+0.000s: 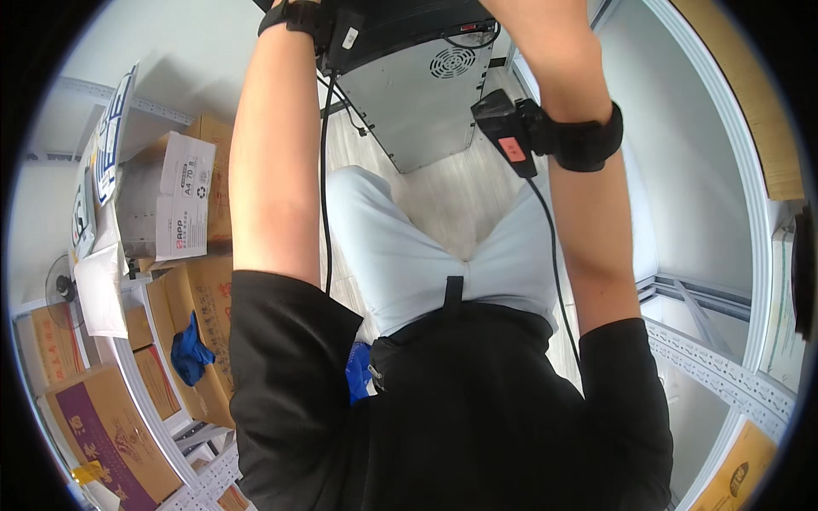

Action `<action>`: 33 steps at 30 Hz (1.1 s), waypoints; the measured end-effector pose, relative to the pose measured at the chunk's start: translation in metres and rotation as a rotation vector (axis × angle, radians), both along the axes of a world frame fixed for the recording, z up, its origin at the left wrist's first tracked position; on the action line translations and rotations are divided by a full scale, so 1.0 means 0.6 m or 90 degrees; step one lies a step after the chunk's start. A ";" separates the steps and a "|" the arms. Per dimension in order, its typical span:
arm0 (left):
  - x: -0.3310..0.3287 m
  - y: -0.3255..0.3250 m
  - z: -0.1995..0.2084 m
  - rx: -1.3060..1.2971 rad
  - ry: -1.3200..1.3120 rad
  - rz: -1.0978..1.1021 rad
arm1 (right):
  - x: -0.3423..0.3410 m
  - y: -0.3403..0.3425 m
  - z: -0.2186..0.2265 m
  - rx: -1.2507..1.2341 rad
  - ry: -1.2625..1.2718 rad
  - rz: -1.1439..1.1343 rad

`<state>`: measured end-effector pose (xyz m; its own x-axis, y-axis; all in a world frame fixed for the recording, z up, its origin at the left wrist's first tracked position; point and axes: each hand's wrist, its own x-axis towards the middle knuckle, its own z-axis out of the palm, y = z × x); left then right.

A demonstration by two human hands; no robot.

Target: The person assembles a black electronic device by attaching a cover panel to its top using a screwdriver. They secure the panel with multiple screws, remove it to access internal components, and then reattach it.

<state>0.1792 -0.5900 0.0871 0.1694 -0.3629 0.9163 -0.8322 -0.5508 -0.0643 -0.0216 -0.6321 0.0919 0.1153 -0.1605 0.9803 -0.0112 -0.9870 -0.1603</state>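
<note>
Both my arms reach forward past the top edge of the head view. My left hand is cut off beyond the wrist, where a black strap [292,15] with a small device sits. Of my right hand [544,30] only the back part near the wrist shows; its fingers are out of the picture. A black strap [588,140] holds another cabled device [504,134] on my right forearm. Between the arms stands a grey metal cabinet [409,106] with a round vent and a black upper part [409,21]. What either hand touches is hidden.
Shelving at left carries cardboard boxes [111,434], a white-and-brown carton [183,200] and blue cloth [192,349] in an open box. A metal shelf frame [716,375] stands at right. Black cables [325,196] hang beside my arms. Pale flooring [434,192] lies below.
</note>
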 end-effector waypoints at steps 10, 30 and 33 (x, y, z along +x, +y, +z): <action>0.039 -0.024 0.000 -0.036 -0.009 -0.038 | -0.003 -0.023 -0.007 0.150 0.067 0.042; 0.015 -0.018 -0.004 -0.071 -0.014 -0.052 | 0.002 -0.002 -0.006 0.381 0.270 -0.085; 0.015 -0.019 -0.004 -0.074 -0.019 -0.053 | -0.004 0.000 -0.001 0.284 0.270 -0.113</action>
<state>0.1883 -0.6013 0.0849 0.1153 -0.2657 0.9571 -0.8738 -0.4854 -0.0295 -0.0240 -0.6322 0.0915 0.4119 -0.5950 0.6901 -0.3211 -0.8036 -0.5012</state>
